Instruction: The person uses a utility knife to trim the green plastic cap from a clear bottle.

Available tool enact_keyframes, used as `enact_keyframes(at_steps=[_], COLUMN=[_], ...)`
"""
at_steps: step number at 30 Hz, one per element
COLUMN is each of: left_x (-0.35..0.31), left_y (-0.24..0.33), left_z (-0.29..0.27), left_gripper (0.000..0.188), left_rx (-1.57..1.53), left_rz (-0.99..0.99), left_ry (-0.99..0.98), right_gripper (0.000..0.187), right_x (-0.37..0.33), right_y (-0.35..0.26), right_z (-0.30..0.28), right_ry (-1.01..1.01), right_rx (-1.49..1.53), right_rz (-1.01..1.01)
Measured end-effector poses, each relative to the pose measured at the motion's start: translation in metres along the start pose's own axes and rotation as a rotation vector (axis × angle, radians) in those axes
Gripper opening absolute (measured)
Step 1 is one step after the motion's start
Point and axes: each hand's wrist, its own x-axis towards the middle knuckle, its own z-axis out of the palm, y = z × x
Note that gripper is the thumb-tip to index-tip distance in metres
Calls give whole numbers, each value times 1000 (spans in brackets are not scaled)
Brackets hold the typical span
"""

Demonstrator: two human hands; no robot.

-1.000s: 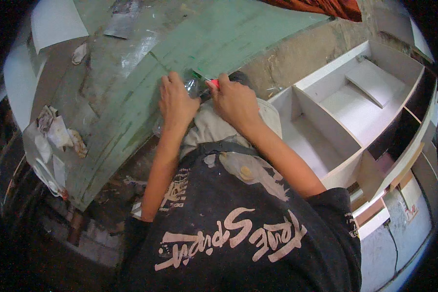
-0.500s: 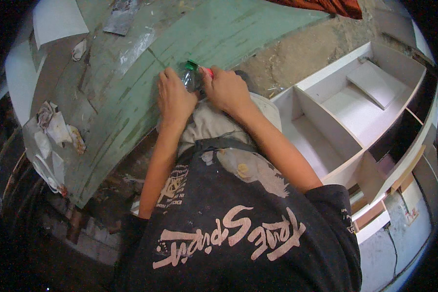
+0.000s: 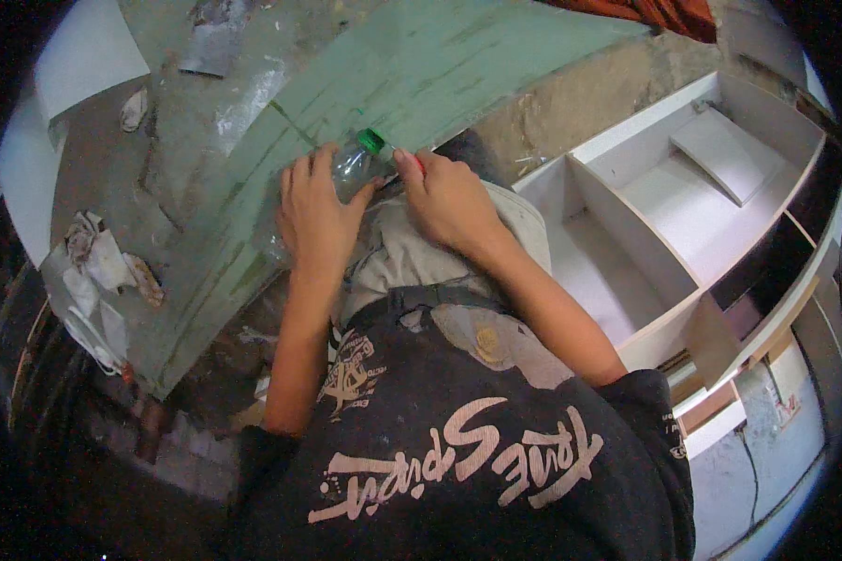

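Observation:
A clear plastic bottle point(image 3: 352, 166) with a green cap point(image 3: 371, 141) is gripped in my left hand point(image 3: 320, 204), tilted so the cap points up and to the right. My left fingers curve round its body, and the thumb lies along its near side. Just right of the bottle, my right hand point(image 3: 449, 194) is closed round a small tool with a red handle point(image 3: 420, 166). Its thin front end faces the bottle's neck. My fingers cover most of the tool, so its exact kind is hidden. Both hands are above my lap in light trousers point(image 3: 393, 248).
A green sheet point(image 3: 365, 75) lies beyond my hands, with crumpled scraps point(image 3: 103, 257) at left. White panels point(image 3: 89, 61) are at the far left. To my right stands a white compartmented cabinet frame point(image 3: 631, 332) with a loose board point(image 3: 728, 157) inside. Orange cloth point(image 3: 646, 14) lies at the top.
My left hand has moved left and slightly down, and more of the bottle now shows. The right hand, with the red-handled tool, has shifted slightly right and down.

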Motion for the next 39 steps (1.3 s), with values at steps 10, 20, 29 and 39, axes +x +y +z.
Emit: enact_keyframes(at_steps=[10,20,29,39], left_x=[20,38,42,42], left_y=[-6,-14,-16,-17], left_z=[-2,-11,-11,-11], left_gripper=[62,61,59,60], left_rx=[98,-43,-179,-328], left_rz=[-102,-150,-209,-259], left_ry=[-56,-147,-158,-75], right_gripper=[50,52,53,50], right_x=[7,22,29,19], right_y=[-8,-21,-28,-27], right_z=[4,1,-2,-34], right_ry=[19,-26,-40,45], right_rx=[7,48,3,183], right_rz=[-15,52,37,3])
